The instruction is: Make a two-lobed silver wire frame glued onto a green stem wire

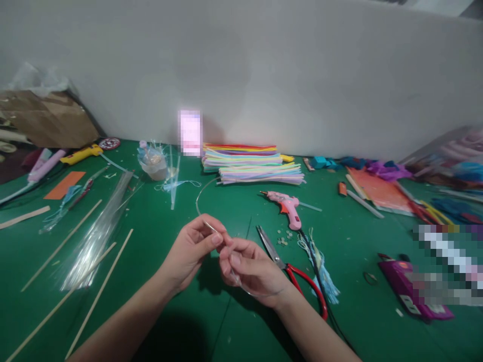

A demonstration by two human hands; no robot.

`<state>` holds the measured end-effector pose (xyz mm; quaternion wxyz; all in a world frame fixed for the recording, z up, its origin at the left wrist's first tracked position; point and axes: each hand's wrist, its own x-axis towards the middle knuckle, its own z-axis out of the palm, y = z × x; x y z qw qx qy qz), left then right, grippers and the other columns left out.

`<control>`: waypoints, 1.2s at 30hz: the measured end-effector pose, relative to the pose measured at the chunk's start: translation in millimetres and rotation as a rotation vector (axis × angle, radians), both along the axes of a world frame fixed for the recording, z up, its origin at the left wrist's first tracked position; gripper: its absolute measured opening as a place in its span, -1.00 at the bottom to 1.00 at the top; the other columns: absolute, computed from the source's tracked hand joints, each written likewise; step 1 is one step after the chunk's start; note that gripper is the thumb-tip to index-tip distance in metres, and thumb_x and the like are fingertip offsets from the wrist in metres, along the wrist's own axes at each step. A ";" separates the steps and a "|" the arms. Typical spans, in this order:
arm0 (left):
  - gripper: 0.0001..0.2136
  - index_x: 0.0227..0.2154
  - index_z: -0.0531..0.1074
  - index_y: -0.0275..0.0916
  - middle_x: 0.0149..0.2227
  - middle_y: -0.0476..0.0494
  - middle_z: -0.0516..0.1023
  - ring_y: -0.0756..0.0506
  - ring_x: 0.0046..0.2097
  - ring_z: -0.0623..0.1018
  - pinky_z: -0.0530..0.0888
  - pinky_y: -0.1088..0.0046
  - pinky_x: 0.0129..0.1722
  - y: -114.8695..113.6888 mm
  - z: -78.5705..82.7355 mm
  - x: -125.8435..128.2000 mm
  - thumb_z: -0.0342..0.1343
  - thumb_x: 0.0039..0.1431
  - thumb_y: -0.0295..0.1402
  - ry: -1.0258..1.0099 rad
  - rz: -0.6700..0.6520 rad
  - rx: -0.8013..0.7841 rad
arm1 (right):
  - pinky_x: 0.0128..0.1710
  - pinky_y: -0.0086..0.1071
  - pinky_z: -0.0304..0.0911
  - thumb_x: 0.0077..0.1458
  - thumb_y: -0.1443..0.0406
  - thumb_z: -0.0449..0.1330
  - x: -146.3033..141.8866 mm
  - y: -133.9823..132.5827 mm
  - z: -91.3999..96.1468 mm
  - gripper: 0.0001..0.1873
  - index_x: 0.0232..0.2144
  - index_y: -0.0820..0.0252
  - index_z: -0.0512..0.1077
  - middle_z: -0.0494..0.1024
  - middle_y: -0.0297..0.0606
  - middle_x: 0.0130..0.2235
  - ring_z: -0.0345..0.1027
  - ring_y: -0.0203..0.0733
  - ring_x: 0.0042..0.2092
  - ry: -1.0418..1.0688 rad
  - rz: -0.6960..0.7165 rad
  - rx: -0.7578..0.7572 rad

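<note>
Between my two hands runs a thin silvery wire [197,200], bent in a curve. My left hand [196,251] pinches it between thumb and fingertips, and one end arcs up toward the back of the table. Just to the right, my right hand [252,271] grips the same wire, whose other part passes under the thumb and along the palm. The fingertips of both hands nearly meet. Beside my right hand lie red-handled scissors [294,271], blades pointing away. A pink glue gun [285,206] rests farther back, its nozzle toward the left.
Bundles of pastel pipe cleaners [260,173] lie by the wall. At left are wooden sticks [101,291], a clear packet of shiny strands [94,241] and a small cup [153,163]. A blue tassel [326,276] and a purple packet [411,286] lie right.
</note>
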<state>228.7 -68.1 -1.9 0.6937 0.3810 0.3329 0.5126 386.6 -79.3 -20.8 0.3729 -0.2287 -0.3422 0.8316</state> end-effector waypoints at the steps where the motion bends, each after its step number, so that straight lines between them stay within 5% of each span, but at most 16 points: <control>1: -0.77 -0.39 0.51 -0.19 -0.44 0.00 0.59 0.04 -0.41 0.53 0.48 0.58 -0.41 0.4 0.3 -0.4 0.39 0.01 -0.19 0.011 0.005 0.004 | -0.56 -0.50 0.06 -0.04 0.10 0.41 -0.3 -0.3 0.5 -0.70 -0.35 0.16 0.52 0.52 -0.36 -0.46 0.15 -0.44 -0.55 -0.013 0.003 0.014; 7: -0.79 -0.39 0.57 -0.20 -0.46 -0.04 0.64 0.02 -0.43 0.57 0.52 0.54 -0.37 3.7 4.4 -11.3 0.35 0.05 -0.17 0.187 0.028 0.068 | -0.37 -0.43 0.31 0.12 0.09 0.30 10.2 3.1 15.3 -0.70 -0.25 0.22 0.59 0.66 -0.18 -0.32 0.45 -0.33 -0.40 -0.240 0.051 0.171; 16: -0.92 -0.38 0.66 -0.11 -0.34 -0.04 0.70 -0.07 -0.26 0.65 0.52 0.49 -0.16 -0.3 17.4 -16.4 0.31 0.11 -0.26 0.635 0.143 0.250 | -0.26 -0.38 0.31 -0.01 0.23 0.39 12.5 2.4 25.7 -0.88 -0.37 0.12 0.60 0.63 -0.34 -0.37 0.42 -0.28 -0.34 -0.619 -0.402 0.360; 25: -0.86 -0.29 0.64 -0.10 -0.29 0.01 0.71 -0.04 -0.24 0.67 0.54 0.53 -0.19 -2.7 12.9 -11.5 0.18 0.23 -0.26 0.774 0.156 0.385 | -0.51 -0.45 0.27 -0.01 0.05 0.35 10.1 6.1 13.1 -0.67 -0.37 0.20 0.54 0.61 -0.26 -0.46 0.40 -0.32 -0.49 -0.536 -0.223 0.159; 36: -0.90 -0.30 0.65 -0.08 -0.26 0.02 0.71 -0.02 -0.22 0.66 0.54 0.55 -0.18 -7.5 7.5 -3.1 0.22 0.18 -0.34 0.772 0.215 0.490 | -0.38 -0.41 0.27 -0.04 0.25 0.34 -7.5 -3.3 8.9 -0.90 -0.41 0.15 0.58 0.60 -0.33 -0.42 0.40 -0.29 -0.40 -0.609 -0.417 0.298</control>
